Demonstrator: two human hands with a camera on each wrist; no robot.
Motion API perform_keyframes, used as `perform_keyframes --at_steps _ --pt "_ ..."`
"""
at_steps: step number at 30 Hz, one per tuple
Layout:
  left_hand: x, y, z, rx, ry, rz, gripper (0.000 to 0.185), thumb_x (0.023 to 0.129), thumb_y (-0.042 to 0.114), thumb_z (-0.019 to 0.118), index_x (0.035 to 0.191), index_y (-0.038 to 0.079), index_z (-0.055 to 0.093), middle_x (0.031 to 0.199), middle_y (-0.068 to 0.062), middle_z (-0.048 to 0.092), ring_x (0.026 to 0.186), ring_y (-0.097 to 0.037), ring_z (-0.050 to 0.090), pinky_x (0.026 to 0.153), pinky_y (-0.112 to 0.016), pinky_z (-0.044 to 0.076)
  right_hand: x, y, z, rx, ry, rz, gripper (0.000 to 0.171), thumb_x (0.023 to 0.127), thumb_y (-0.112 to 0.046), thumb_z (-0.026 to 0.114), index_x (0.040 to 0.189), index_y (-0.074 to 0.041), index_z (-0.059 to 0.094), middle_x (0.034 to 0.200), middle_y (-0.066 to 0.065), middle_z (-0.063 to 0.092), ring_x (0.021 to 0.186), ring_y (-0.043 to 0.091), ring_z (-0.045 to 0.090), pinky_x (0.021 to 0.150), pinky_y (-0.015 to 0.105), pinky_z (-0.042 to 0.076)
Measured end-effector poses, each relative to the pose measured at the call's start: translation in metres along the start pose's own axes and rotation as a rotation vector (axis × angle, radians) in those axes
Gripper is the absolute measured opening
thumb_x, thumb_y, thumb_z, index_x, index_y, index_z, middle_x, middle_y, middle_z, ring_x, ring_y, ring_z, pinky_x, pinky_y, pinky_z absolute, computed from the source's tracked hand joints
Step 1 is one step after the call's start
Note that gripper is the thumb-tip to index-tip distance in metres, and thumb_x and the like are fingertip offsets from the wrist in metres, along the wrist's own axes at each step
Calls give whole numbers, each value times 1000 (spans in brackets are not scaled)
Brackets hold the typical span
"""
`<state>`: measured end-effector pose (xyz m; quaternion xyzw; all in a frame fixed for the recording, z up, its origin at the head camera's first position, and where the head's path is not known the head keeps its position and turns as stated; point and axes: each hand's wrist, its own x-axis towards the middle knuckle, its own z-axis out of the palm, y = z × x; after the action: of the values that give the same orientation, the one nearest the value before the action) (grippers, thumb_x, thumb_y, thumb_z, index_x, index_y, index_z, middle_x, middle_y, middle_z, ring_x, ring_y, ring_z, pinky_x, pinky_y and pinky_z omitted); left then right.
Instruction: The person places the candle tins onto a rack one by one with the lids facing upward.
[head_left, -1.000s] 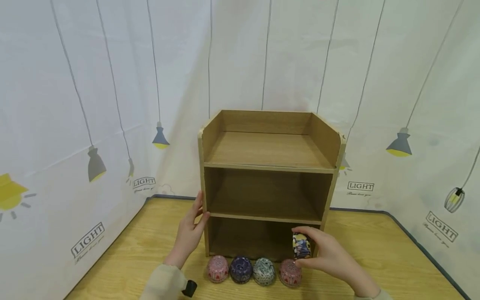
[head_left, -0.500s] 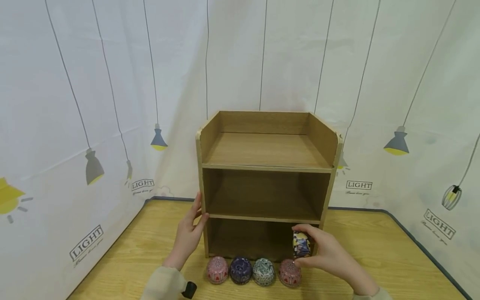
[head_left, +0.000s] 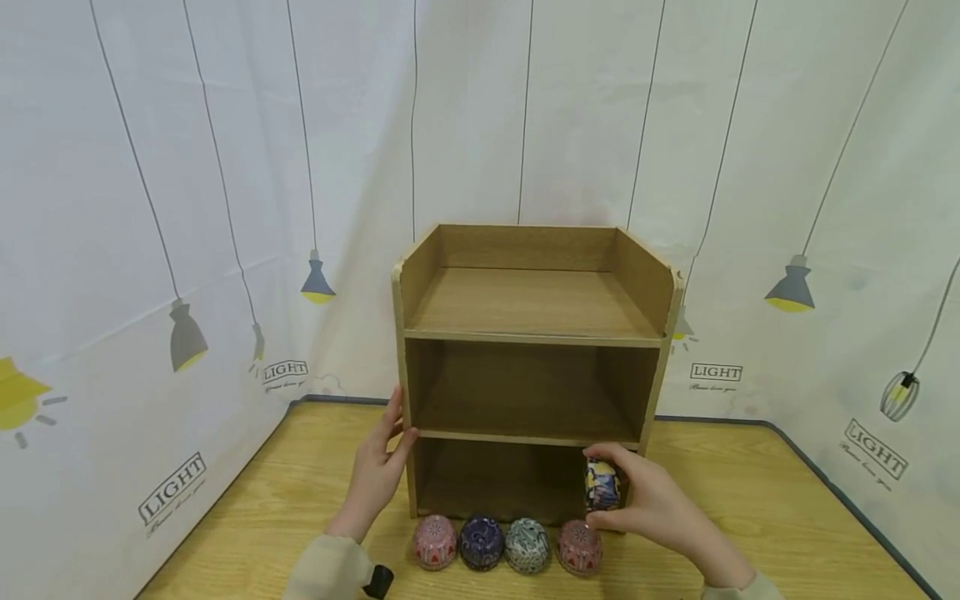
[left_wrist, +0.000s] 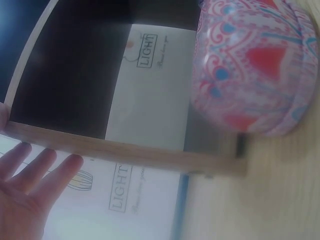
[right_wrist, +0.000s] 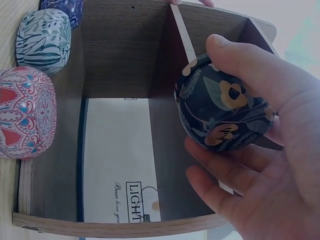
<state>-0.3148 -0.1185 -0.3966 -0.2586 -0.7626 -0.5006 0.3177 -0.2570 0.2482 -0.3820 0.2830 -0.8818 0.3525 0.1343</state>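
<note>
A wooden three-tier shelf unit (head_left: 531,333) stands on the table. My right hand (head_left: 651,500) grips a dark floral tin (head_left: 602,485) (right_wrist: 222,107) at the right end of the bottom compartment's opening. My left hand (head_left: 378,467) rests with straight fingers (left_wrist: 27,172) against the shelf's left side panel. Several patterned tins sit in a row in front of the shelf: a pink one (head_left: 435,542) (left_wrist: 252,70), a dark blue one (head_left: 482,542), a teal one (head_left: 527,544) (right_wrist: 42,37), and a red-pink one (head_left: 580,547) (right_wrist: 25,112).
The wooden table (head_left: 750,517) is backed by a white curtain (head_left: 225,167) printed with lamps and "LIGHT" labels, close on all sides. A small black object (head_left: 380,579) sits at my left sleeve.
My right hand has carried the dark floral tin slightly up and inward toward the bottom compartment. The left hand stays on the shelf's side.
</note>
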Motion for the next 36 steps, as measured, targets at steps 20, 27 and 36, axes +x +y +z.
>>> perform_keyframes --at_steps 20,27,36 --pt "0 0 -1 -12 -16 -32 60 95 -1 59 149 3 33 148 -22 37 110 -48 56 71 -46 58 9 -13 -9 -31 30 -34 72 74 -27 86 135 -8 53 127 10 59 94 13 61 73 30 55" --pt "0 1 -1 -10 -14 -22 60 94 -2 59 148 2 33 148 -22 38 110 -48 56 70 -45 58 13 -15 -8 0 85 -45 71 73 -24 87 133 -5 55 124 11 59 94 15 61 74 28 55" --pt "0 1 -1 -5 -10 -17 60 94 -2 59 148 2 33 148 -23 38 109 -48 57 69 -45 58 18 -16 -7 -8 111 -70 70 73 -22 87 132 -5 55 122 7 59 94 14 60 76 29 55"
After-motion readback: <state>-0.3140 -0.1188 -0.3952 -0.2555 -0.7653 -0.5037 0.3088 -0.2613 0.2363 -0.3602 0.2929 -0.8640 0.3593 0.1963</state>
